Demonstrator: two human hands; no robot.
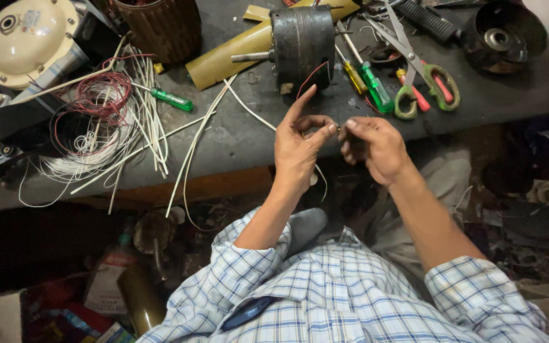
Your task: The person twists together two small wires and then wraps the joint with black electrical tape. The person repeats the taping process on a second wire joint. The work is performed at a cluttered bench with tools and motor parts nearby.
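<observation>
Both hands meet just off the bench's near edge (223, 166). Left hand (297, 149): thumb and middle finger pinch a thin red wire (312, 73), index raised. Right hand (376, 146): fingertips pressed on the same wire end. The wire runs up to the black motor (301, 44), close behind. Wire coils (100, 117) left, scissors (424, 73) and green screwdriver (373, 86) right; bare benchtop between.
</observation>
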